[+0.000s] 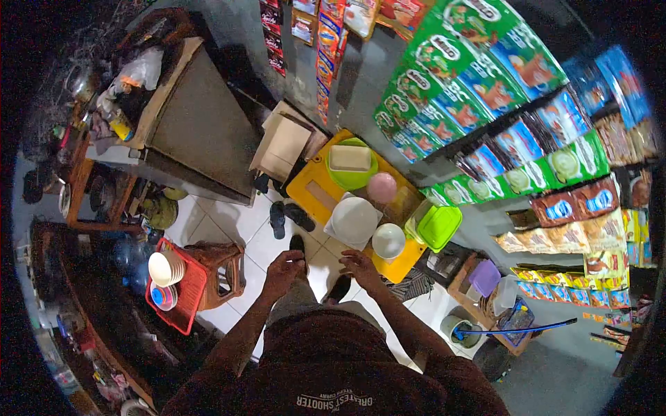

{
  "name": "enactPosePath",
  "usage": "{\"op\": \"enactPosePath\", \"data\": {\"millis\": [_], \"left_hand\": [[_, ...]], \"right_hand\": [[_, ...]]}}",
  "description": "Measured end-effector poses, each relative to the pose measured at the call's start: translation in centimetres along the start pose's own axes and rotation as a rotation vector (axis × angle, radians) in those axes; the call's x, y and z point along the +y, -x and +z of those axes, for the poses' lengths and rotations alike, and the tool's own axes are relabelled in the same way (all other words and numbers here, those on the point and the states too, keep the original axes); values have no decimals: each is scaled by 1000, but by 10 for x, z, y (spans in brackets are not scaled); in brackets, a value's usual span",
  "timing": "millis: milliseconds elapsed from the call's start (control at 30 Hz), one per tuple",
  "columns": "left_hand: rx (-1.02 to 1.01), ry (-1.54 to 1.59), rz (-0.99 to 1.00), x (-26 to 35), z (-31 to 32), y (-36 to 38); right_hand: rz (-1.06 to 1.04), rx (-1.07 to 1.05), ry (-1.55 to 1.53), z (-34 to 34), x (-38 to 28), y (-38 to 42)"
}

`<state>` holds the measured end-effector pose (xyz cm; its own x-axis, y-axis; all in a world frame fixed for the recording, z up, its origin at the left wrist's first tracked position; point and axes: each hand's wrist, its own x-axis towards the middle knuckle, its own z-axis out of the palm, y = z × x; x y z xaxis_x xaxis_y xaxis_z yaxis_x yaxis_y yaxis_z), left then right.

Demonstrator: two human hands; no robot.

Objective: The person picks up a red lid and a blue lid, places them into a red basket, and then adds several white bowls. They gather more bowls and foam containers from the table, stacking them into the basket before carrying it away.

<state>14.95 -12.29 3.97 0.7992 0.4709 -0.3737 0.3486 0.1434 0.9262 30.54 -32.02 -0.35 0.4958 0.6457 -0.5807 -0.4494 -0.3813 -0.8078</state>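
Both hands hang in front of the body above the tiled floor. My left hand point(284, 272) has its fingers loosely curled, with no object visible in it. My right hand point(359, 265) is spread a little and holds nothing; it is nearest to a large white bowl point(354, 220) on the yellow table point(305, 182). A smaller white bowl point(388, 240) stands just right of that one. Behind them are a pink bowl point(381, 188) and a green basin point(373, 168) with a pale rectangular container point(350, 159) on it.
A green-lidded container point(440, 227) stands at the table's right end. On the left, a red tray point(191, 295) with stacked bowls point(166, 269) rests on a brown stool point(225, 274). Hanging sachets point(451, 83) line the wall. Black sandals point(277, 220) lie on the floor.
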Motion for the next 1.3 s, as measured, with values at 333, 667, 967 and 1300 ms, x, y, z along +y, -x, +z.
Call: {"op": "enactPosePath", "data": {"millis": [333, 667, 967, 1300], "left_hand": [[-294, -309, -13, -35, -60, -171], [-246, -794, 499, -157, -4, -367], [-40, -830, -63, -190, 55, -474], [-50, -455, 417, -300, 36, -496]], "right_hand": [[66, 212, -194, 32, 0, -82], [110, 490, -340, 30, 46, -124], [101, 410, -118, 24, 66, -151], [115, 401, -455, 42, 89, -167]]}}
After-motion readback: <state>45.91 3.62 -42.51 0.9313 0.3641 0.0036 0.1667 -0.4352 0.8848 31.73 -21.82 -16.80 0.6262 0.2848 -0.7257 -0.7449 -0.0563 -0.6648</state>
